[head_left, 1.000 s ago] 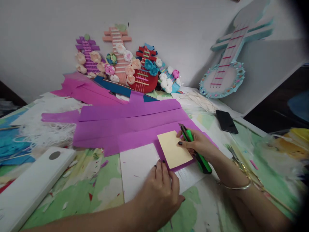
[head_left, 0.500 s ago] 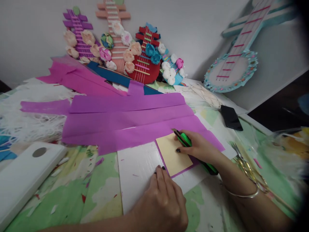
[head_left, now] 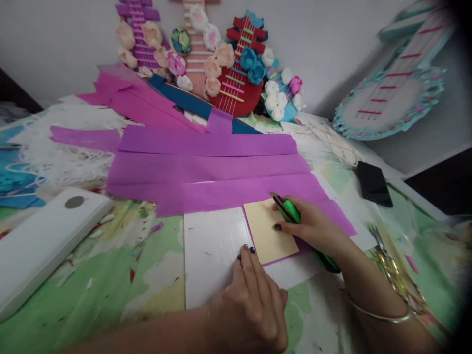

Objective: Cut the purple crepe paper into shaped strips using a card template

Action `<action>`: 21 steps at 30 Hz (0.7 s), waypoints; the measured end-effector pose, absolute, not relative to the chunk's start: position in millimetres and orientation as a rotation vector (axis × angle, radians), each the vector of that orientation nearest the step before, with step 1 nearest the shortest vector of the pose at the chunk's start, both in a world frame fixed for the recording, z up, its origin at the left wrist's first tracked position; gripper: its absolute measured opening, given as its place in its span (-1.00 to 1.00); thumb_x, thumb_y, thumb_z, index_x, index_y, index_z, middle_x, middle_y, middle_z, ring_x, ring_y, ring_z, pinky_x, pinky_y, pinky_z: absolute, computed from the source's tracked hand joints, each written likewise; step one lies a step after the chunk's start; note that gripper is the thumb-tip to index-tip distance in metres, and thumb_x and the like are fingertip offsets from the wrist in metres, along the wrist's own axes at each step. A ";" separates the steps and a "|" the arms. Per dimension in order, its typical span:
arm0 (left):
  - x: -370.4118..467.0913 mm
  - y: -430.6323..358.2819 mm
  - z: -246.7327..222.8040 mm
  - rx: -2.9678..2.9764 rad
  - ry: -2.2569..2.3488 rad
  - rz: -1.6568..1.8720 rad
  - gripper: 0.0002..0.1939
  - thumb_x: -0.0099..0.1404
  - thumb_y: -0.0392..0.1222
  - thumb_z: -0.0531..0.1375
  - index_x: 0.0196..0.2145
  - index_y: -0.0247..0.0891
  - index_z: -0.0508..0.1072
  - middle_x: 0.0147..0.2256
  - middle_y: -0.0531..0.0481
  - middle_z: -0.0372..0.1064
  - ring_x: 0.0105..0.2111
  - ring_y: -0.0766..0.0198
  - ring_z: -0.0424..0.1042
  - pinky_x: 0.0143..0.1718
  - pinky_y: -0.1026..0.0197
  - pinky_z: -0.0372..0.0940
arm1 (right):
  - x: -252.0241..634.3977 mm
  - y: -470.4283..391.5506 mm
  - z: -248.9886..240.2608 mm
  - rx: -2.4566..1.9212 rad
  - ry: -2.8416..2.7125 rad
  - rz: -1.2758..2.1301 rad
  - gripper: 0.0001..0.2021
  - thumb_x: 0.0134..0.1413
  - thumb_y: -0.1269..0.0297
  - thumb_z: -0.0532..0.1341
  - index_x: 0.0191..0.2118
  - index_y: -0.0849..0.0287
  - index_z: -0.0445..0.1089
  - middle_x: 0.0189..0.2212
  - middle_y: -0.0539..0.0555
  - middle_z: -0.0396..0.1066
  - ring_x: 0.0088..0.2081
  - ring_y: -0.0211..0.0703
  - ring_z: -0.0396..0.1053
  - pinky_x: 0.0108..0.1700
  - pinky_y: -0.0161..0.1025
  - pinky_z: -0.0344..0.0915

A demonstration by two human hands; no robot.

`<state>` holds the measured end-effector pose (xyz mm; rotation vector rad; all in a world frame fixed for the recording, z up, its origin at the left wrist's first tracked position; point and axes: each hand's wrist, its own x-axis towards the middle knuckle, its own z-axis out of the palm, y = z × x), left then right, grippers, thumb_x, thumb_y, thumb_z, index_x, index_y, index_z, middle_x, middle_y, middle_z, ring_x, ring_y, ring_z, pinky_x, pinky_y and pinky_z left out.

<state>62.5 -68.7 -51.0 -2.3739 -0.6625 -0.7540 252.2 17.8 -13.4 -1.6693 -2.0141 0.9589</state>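
My right hand [head_left: 319, 226] is closed around a green and black utility knife [head_left: 292, 211], its blade out and pointing up and left over purple crepe paper [head_left: 214, 169]. Beneath that hand lies a pale yellow square of paper [head_left: 267, 233], on a piece of the purple paper that shows along its edges. My left hand [head_left: 256, 307] rests flat with fingers stretched on a white board [head_left: 208, 255], its fingertips just left of the yellow square. Nothing is in the left hand. Part of the knife's handle is hidden by the right hand.
Flower-trimmed craft guitars, one red [head_left: 239, 91], lean against the wall. A white box-like object [head_left: 55, 246] lies left, below white shredded strands [head_left: 70, 140]. At right are a black phone [head_left: 374, 183] and gold-handled scissors [head_left: 393, 270]. Pink crepe paper [head_left: 129, 98] lies behind.
The camera view has shifted, so the guitars sit higher and most things farther right. Both hands keep nearly the same pose, and the knife stays by the yellow square's upper edge.
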 end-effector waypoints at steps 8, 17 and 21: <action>60.2 -71.4 -49.7 -2.407 -0.730 -0.784 -0.71 0.26 -0.26 0.17 -0.42 -0.64 0.51 -0.43 -0.50 0.49 -0.38 -0.27 0.54 -0.52 -0.06 0.49 | 252.6 19.6 -17.1 -1.700 -2.041 0.937 -0.65 -0.06 0.22 0.30 -0.09 0.07 0.33 -0.26 0.02 0.41 -0.23 -0.03 0.34 -0.22 -0.17 0.23; 55.5 -68.7 -51.8 -2.420 -0.646 -0.781 -0.72 0.22 -0.25 0.19 -0.39 -0.64 0.50 -0.41 -0.50 0.49 -0.38 -0.25 0.54 -0.49 -0.06 0.48 | 251.2 19.7 -16.2 -1.659 -2.099 0.891 -0.70 -0.04 0.27 0.28 -0.12 0.09 0.33 -0.18 0.08 0.45 -0.15 0.04 0.37 -0.14 -0.10 0.23; 45.7 -63.6 -46.8 -2.522 -0.612 -0.804 -0.77 0.20 -0.30 0.16 -0.37 -0.62 0.50 -0.37 -0.48 0.50 -0.32 -0.19 0.54 -0.43 -0.05 0.49 | 249.6 19.3 -15.1 -1.646 -2.090 0.895 -0.69 -0.06 0.29 0.29 -0.13 0.10 0.33 -0.19 0.09 0.46 -0.17 0.03 0.38 -0.16 -0.13 0.24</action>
